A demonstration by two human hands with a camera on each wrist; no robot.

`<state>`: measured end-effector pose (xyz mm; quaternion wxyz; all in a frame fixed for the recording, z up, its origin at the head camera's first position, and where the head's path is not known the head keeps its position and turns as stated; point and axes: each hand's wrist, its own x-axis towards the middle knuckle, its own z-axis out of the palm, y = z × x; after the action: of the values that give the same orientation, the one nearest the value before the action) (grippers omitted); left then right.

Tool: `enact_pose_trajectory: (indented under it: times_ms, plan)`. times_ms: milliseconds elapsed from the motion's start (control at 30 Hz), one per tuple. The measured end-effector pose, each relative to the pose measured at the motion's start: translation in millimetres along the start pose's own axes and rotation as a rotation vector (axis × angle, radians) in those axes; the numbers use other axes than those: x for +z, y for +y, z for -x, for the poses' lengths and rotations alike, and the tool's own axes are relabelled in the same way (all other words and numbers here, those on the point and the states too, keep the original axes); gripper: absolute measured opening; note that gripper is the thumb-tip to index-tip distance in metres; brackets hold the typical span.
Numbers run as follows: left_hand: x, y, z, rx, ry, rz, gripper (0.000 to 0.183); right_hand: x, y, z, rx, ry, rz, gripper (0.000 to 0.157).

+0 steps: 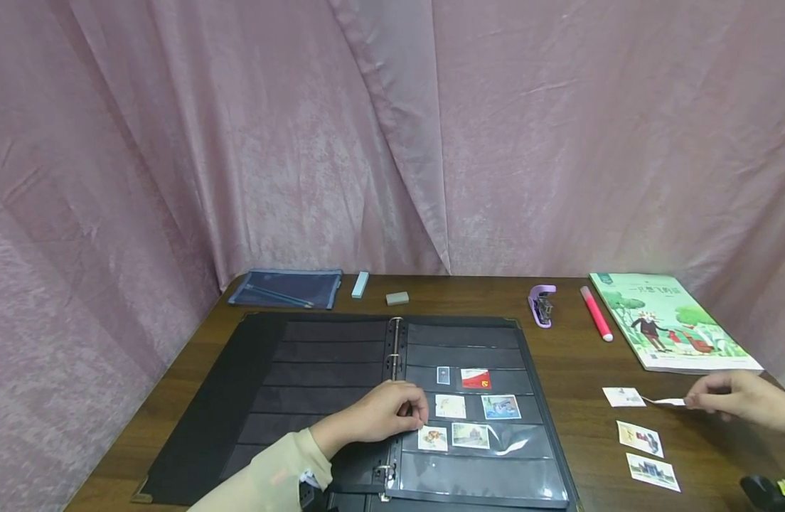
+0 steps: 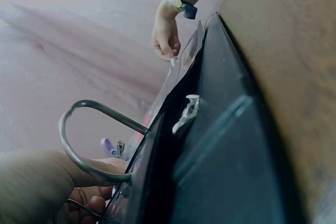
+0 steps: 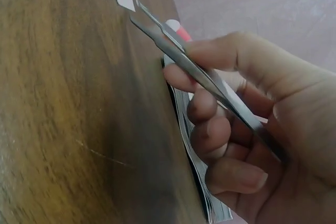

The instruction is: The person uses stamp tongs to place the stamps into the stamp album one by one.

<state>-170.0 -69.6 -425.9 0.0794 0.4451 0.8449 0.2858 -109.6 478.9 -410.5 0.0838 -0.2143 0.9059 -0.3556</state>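
Note:
My right hand [image 1: 738,400] pinches metal tweezers [image 3: 181,59] between thumb and fingers. The tweezer tips stand slightly apart beside a small pale stamp [image 1: 623,397] on the table. Two more stamps, a colourful one [image 1: 640,438] and one with a building [image 1: 652,471], lie nearer to me. On the open black stamp album [image 1: 194,427], my left hand [image 1: 395,411] rests at the right page, fingers curled, thumb and index together beside a flower stamp [image 1: 433,439]. Whether they pinch the clear pocket film is hidden. Several stamps sit in the page's pockets, among them a red one [image 1: 476,378].
Metal binder rings [image 1: 394,355] rise along the album's spine. Behind it lie a blue mesh pouch [image 1: 286,287], a light blue block [image 1: 360,284] and a grey eraser [image 1: 397,299]. A purple stapler [image 1: 542,306], a pink marker [image 1: 596,313] and a green book [image 1: 674,320] lie at the back right.

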Motion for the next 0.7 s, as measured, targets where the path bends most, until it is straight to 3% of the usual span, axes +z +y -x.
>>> enact_pose_trajectory:
  times_ms: [200,333,567,700]
  plan:
    - [-0.4,0.7,-0.3,0.003,0.0,0.005,0.011,0.7,0,-4,-0.081,-0.104,-0.146,0.029]
    - [-0.8,0.9,-0.4,0.012,0.002,0.005,0.011,6.1,-2,-8,-0.089,-0.137,-0.213,0.028]
    - [-0.9,0.9,-0.2,0.013,0.001,0.013,0.01,15.3,-5,-10,-0.004,-0.109,-0.177,0.025]
    - [-0.5,0.4,0.1,0.012,0.002,0.014,0.01,19.9,-6,-11,-0.031,-0.057,-0.122,0.022]
